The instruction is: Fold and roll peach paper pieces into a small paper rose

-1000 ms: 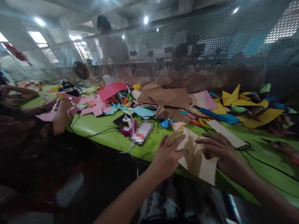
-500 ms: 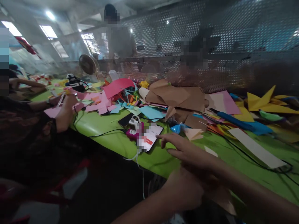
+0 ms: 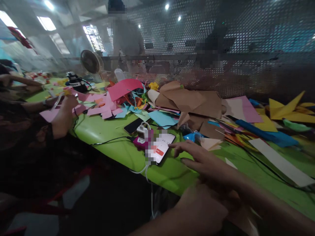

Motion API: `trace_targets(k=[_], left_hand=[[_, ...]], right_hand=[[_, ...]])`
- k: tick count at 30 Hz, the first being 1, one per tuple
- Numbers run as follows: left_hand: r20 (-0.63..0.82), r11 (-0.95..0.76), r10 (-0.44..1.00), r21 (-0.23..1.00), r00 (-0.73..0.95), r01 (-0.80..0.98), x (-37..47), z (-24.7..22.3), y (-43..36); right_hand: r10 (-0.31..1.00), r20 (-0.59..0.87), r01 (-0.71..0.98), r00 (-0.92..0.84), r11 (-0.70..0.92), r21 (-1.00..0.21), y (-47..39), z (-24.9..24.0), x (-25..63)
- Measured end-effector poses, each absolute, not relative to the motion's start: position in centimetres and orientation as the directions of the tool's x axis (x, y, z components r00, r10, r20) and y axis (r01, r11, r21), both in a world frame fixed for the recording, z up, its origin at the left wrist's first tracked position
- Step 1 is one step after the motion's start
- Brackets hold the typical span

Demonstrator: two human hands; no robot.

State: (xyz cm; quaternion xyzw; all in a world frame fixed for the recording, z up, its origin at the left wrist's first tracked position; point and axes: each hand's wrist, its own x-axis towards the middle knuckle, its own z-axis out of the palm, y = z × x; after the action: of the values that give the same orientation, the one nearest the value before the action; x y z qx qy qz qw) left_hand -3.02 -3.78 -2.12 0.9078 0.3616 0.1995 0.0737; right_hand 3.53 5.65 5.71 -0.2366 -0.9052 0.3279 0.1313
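Observation:
A smartphone (image 3: 164, 144) with a lit white screen and a red button lies on the green table, partly blurred out. My right hand (image 3: 197, 155) reaches over from the right, index fingertip at the phone's right edge and thumb apart; it holds nothing. Below it, my left hand (image 3: 204, 208) is closed, crossing under my right forearm, which hides its fingers. Brown paper (image 3: 237, 209) shows beside that hand and appears to be held in it. Left of the phone sits a magenta power strip (image 3: 139, 142) with a white charger (image 3: 142, 131) plugged in.
Brown paper sheets (image 3: 189, 100), pink paper (image 3: 105, 106) and blue paper (image 3: 162, 118) pile along the perforated metal partition (image 3: 169, 42). A second phone (image 3: 134, 126), a white strip (image 3: 282, 162) and cables lie on the green table (image 3: 110, 131). A co-worker's hand (image 3: 65, 109) handles paper at left.
The view has tilted down slightly, so the background sits higher. My right fingertip stays by the phone's edge, and both hands appear a little lower and further right.

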Motion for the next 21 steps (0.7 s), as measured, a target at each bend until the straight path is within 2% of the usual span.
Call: trace_targets(k=[6, 12, 16, 21], left_hand=[[0.314, -0.679, 0.732, 0.409, 0.605, 0.609, -3.7, -1.3, -3.8], [0.249, -0.637, 0.763, 0.445, 0.596, 0.629, -3.8, -0.5, -3.9], [0.232, -0.618, 0.774, 0.476, 0.589, 0.626, -4.0, 0.1, -4.2], [0.23, -0.565, 0.804, 0.584, 0.549, 0.583, -4.0, 0.4, -3.9]], right_hand=[[0.622, -0.113, 0.513, -0.775, 0.514, -0.687, 3.5, 9.1, 13.1], [0.693, -0.206, 0.661, -0.691, 0.489, -0.569, -0.2, 7.3, 22.5], [0.676, -0.143, 0.636, -0.723, 0.571, -0.52, -2.5, 3.9, 25.0], [0.783, 0.102, 0.613, -0.614, 0.553, -0.564, -3.7, 0.7, 24.7]])
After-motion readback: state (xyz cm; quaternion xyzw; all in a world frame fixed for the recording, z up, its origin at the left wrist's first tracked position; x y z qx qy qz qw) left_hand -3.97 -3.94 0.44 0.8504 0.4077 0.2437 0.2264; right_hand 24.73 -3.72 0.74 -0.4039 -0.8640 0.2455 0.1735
